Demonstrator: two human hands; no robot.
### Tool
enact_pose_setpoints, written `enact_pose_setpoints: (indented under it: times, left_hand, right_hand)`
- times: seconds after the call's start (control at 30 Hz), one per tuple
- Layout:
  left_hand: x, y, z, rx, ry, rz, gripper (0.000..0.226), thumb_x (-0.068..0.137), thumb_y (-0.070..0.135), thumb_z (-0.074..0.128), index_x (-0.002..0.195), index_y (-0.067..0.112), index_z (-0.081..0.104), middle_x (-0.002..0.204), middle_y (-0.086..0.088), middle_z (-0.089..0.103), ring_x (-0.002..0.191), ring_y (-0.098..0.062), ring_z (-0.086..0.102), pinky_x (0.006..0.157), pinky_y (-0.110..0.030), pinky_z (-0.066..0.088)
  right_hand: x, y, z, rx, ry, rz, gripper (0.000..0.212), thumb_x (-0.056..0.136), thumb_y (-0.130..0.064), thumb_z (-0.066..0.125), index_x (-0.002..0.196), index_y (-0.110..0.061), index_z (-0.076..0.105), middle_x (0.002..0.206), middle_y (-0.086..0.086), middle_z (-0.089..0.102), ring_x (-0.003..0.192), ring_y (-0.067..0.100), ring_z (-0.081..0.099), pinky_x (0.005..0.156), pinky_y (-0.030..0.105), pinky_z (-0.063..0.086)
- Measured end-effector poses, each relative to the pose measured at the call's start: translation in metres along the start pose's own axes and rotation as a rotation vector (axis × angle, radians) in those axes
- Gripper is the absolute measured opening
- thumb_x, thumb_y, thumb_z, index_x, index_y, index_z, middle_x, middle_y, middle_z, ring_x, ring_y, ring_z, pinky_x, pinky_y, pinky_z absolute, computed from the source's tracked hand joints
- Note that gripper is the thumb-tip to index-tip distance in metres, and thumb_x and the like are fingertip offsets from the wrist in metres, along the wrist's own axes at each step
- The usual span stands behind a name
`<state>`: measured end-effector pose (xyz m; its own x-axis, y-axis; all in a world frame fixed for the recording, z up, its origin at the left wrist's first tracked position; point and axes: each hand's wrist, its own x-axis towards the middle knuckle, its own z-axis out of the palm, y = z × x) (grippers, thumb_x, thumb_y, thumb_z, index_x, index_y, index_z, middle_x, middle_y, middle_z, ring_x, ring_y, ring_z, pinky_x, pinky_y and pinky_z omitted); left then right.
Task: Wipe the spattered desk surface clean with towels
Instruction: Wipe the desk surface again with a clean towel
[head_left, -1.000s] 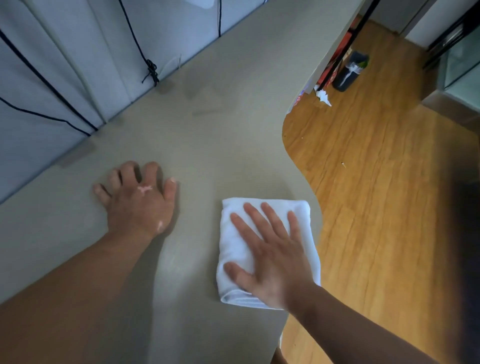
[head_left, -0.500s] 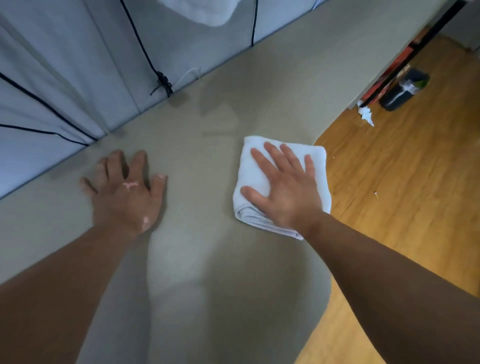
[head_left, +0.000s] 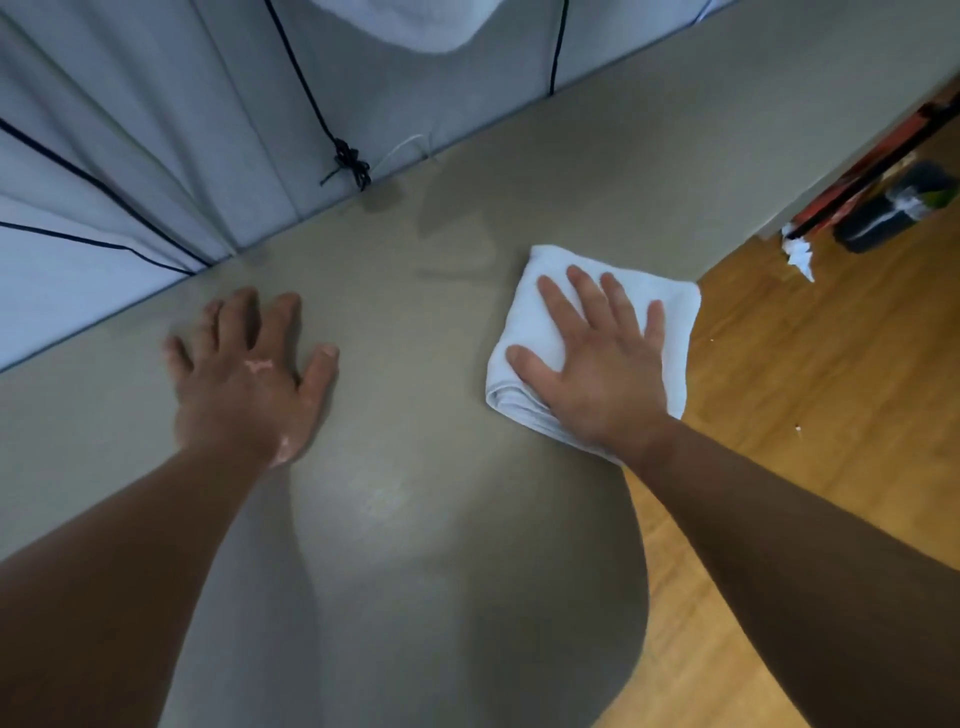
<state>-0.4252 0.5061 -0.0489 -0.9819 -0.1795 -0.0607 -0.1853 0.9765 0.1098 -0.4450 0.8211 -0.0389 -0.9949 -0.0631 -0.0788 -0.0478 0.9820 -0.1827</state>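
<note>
- Grey desk (head_left: 426, 519) meets wooden floor (head_left: 810, 415) on your right.
- Your right hand (head_left: 597, 364) presses flat, fingers spread, on the folded white towel (head_left: 524, 322) at the desk's right edge.
- Your left hand (head_left: 244, 374) rests flat and empty nearer the back edge.

Grey desk (head_left: 441, 545) under folded towel (head_left: 670, 312)

The right hand (head_left: 602, 364) covers the middle of the folded white towel (head_left: 672, 322) at the desk's (head_left: 441, 545) right edge. A second white cloth (head_left: 410, 23) is cut off at the top; the dark container (head_left: 893, 213) beyond the desk is blurred.
</note>
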Motion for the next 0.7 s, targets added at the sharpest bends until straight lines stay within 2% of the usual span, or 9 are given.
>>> enact_pose_setpoints:
  times: [0.13,0.23,0.4,0.6,0.7]
  left_hand:
    - [0.002,0.001,-0.001,0.033,-0.057,-0.014,0.074,0.09,0.072,0.014,0.153,0.034,0.025,0.165,-0.011,0.024,0.153,-0.037,0.019,0.122,-0.065,0.013]
    - [0.001,-0.001,0.0,0.011,-0.049,-0.022,0.073,0.091,0.072,0.014,0.153,0.036,0.025,0.165,-0.009,0.024,0.154,-0.034,0.018,0.123,-0.064,0.013]
    - [0.003,-0.005,0.004,0.004,-0.054,-0.041,0.073,0.091,0.072,0.012,0.156,0.039,0.023,0.167,-0.005,0.021,0.156,-0.03,0.013,0.125,-0.058,0.009]
    - [0.003,-0.003,0.002,0.017,-0.049,-0.045,0.07,0.094,0.069,0.007,0.157,0.04,0.02,0.168,-0.004,0.02,0.156,-0.029,0.013,0.126,-0.057,0.009]
    - [0.003,-0.001,0.001,0.021,-0.05,-0.042,0.071,0.094,0.067,0.004,0.158,0.039,0.02,0.168,-0.003,0.019,0.156,-0.028,0.012,0.126,-0.057,0.009]
  right_hand:
    - [-0.079,-0.036,0.017,-0.049,0.042,-0.062,0.081,0.093,-0.073,0.032,0.162,-0.03,0.029,0.17,0.0,0.023,0.157,0.031,0.017,0.12,0.069,0.015]
    - [-0.117,-0.067,0.027,-0.036,0.036,-0.27,0.08,0.092,-0.069,0.045,0.159,-0.026,0.038,0.168,0.003,0.029,0.155,0.033,0.025,0.117,0.072,0.019]
    - [-0.079,-0.049,0.022,-0.037,-0.003,-0.417,0.082,0.088,-0.075,0.045,0.158,-0.033,0.038,0.167,-0.004,0.032,0.155,0.027,0.027,0.118,0.069,0.02]
    - [0.033,-0.02,0.001,-0.066,-0.076,-0.2,0.088,0.084,-0.084,0.021,0.161,-0.043,0.016,0.171,-0.013,0.013,0.158,0.02,0.01,0.124,0.06,0.007]
    - [0.088,-0.005,-0.01,-0.038,-0.068,-0.095,0.089,0.083,-0.086,0.016,0.16,-0.042,0.014,0.171,-0.012,0.012,0.157,0.021,0.008,0.124,0.061,0.007]
